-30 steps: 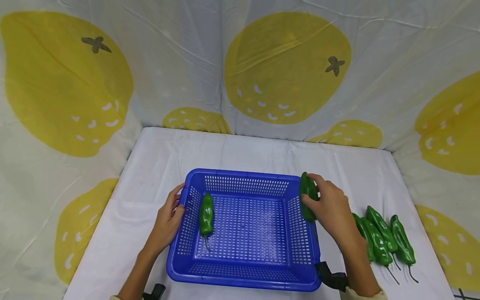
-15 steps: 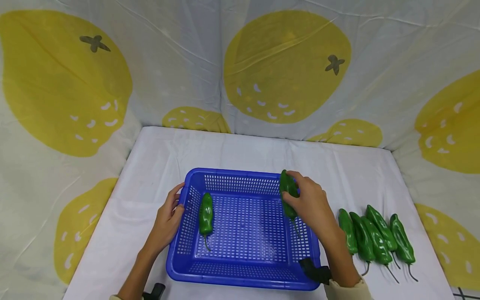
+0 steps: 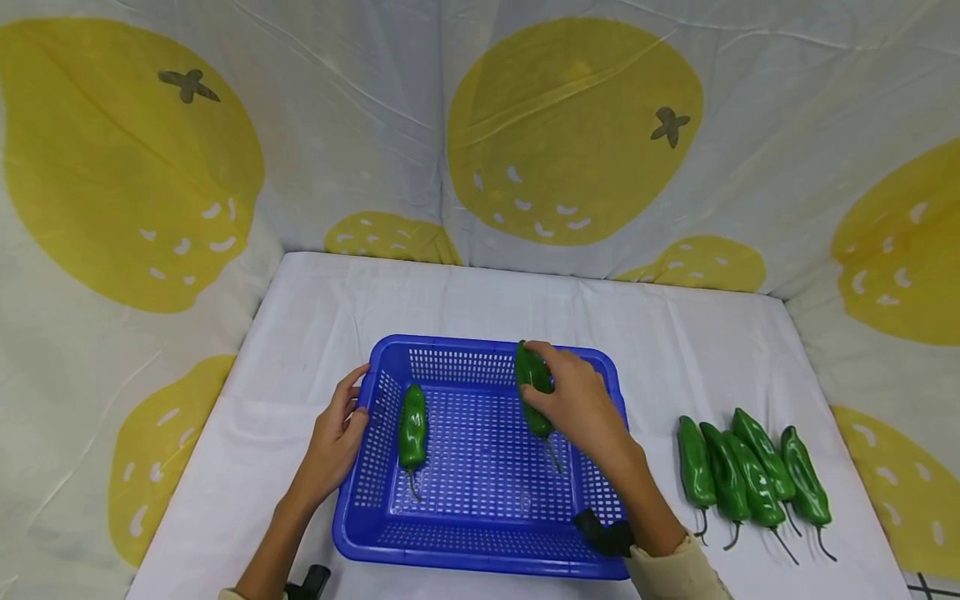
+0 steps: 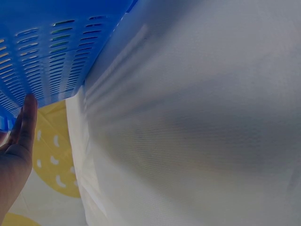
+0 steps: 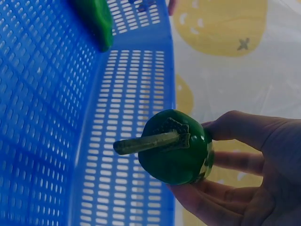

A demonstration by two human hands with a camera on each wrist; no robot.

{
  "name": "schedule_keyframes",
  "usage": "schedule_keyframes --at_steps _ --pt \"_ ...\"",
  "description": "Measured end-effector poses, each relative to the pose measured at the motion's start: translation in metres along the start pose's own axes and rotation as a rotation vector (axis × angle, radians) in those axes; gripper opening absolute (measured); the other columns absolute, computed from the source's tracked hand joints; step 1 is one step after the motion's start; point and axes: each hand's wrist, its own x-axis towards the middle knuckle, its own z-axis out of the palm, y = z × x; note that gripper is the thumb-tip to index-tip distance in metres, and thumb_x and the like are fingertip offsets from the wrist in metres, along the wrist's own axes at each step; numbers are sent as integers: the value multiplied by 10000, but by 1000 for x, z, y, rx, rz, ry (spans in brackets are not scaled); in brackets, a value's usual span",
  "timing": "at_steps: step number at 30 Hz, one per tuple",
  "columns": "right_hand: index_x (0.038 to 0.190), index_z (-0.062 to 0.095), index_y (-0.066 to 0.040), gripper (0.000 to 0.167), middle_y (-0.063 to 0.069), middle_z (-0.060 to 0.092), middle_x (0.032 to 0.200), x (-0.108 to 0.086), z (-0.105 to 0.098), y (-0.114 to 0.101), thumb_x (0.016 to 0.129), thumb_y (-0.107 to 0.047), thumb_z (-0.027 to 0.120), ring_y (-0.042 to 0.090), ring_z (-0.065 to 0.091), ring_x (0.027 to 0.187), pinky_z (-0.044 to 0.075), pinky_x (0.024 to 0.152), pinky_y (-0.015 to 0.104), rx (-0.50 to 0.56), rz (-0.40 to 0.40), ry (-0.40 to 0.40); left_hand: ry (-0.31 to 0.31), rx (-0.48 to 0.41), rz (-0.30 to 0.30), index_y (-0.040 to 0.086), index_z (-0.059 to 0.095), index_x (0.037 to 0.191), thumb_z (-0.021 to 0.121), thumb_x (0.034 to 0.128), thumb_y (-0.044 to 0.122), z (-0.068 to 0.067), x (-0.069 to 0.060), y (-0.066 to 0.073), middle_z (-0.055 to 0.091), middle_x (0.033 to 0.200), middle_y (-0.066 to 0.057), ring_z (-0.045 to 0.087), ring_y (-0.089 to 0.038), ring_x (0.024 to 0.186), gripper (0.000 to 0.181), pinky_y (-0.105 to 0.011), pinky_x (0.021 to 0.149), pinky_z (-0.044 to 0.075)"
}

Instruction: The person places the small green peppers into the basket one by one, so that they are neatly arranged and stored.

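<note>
Head view high, facing forward and down; wrist views close
Blue basket (image 3: 480,475) shared: head's lower centre, both wrist frames' left.

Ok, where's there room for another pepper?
Inside the basket, there's bare floor between the lying pepper and the held pepper. The white cloth behind the basket is bare too. It's crowded at the right, where five peppers lie close together.

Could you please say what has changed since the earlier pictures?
The right hand carried its green pepper leftward, from the right rim of the basket to over its interior, without letting go. The left hand still touches the basket's left side; the pepper inside and the peppers on the table stayed put.
</note>
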Motion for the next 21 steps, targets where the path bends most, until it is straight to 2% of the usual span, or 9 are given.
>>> schedule_keyframes --at_steps 8,15,21 --pt "1423 537 -151 567 128 642 1118 6 14 -10 889 -208 719 272 633 931 560 588 300 34 -3 -48 4 -1 0 249 309 1548 396 995 -1 0 0 3 599 1251 -135 613 -259 1113 612 -429 854 538" --pt "1421 535 -183 570 93 632 1088 11 28 -21 885 -191 729 234 614 913 552 600 287 38 2 -101 12 19 -8 145 316 1544 378 982 -40 1 1 4 596 1229 -199 618 -326 1090 595 -444 833 543" --pt "1413 541 -183 566 90 633 1098 15 41 -30 880 -193 733 219 609 901 545 592 281 22 -24 -148 4 8 -11 210 308 1549 387 997 -10 0 0 5 595 1246 -164 621 -294 1097 600 -412 832 547"
